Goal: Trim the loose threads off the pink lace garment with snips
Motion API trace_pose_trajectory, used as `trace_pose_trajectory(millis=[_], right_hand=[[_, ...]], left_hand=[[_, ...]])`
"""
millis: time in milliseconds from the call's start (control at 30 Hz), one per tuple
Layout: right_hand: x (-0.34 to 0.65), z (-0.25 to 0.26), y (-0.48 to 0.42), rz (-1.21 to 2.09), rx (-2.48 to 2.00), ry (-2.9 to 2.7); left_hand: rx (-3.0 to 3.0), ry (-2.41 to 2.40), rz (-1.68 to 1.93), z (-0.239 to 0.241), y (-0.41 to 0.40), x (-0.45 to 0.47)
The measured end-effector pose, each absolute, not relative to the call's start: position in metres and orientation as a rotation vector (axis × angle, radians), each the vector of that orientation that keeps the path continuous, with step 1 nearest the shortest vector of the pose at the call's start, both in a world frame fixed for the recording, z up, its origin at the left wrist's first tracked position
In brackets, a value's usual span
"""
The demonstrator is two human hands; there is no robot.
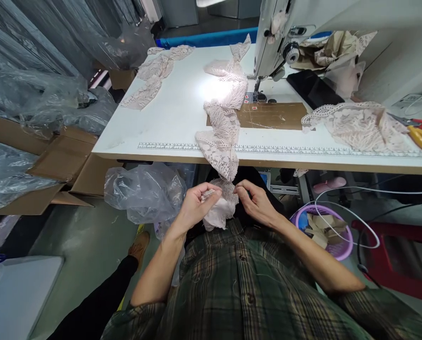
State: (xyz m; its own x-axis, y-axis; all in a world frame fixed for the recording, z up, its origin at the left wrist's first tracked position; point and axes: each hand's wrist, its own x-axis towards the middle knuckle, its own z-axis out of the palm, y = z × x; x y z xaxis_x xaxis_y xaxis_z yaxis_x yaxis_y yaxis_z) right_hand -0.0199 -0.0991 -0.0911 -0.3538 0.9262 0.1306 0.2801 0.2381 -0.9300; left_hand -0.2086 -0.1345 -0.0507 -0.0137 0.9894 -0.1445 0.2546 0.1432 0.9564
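A piece of pale lace [218, 215] is bunched between the two hands, just beyond the near edge of the surface [154, 127] and close over the lap. The left hand [201, 206] has its grip closed on a fold, thumb pressed over the fingers; the right hand [256, 201] brings its fingertips to the opposite edge, and whether they pinch it cannot be told. The lace should prove light, limp and fairly delicate, its open mesh apt to stretch or snag, so the scalloped border or a gathered fold likely offers the safest hold. With the held piece as dial centre, a lace strip [218, 146] overhangs the surface at 12 o'clock, more lace [154, 78] lies at 11 and another piece [359, 125] at 2. The sewing machine [267, 56] stands at 1, a plastic bag [143, 191] hangs at 9, and a purple basket [341, 250] sits between 3 and 4.
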Motion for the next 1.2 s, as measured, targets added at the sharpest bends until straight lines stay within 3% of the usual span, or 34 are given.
trace_pose_trajectory(millis=[200, 400, 533, 733, 1033, 1200], right_hand=[[-0.041, -0.110, -0.079, 1.231, -1.071, -1.182], [-0.063, -0.093, -0.073, 1.176, -1.029, -1.165], [-0.048, -0.076, -0.095, 1.032, -0.984, -1.354], [-0.014, -0.065, -0.140, 1.017, -0.536, -1.965], [-0.015, -0.075, -0.148, 0.987, -0.579, -2.032], [-0.004, -0.073, -0.146, 1.085, -0.628, -2.059]], left_hand=[[1.924, 1.927, 1.378, -0.024, -0.094, -0.205], [2.249, 2.116, 0.906, -0.011, -0.054, -0.211], [2.110, 1.936, 0.944, -0.015, -0.078, -0.227], [1.851, 1.767, 1.014, -0.032, -0.134, -0.255], [1.298, 0.886, 0.928, -0.085, -0.123, -0.208], [1.003, 0.948, 1.001, -0.079, -0.131, -0.202]])
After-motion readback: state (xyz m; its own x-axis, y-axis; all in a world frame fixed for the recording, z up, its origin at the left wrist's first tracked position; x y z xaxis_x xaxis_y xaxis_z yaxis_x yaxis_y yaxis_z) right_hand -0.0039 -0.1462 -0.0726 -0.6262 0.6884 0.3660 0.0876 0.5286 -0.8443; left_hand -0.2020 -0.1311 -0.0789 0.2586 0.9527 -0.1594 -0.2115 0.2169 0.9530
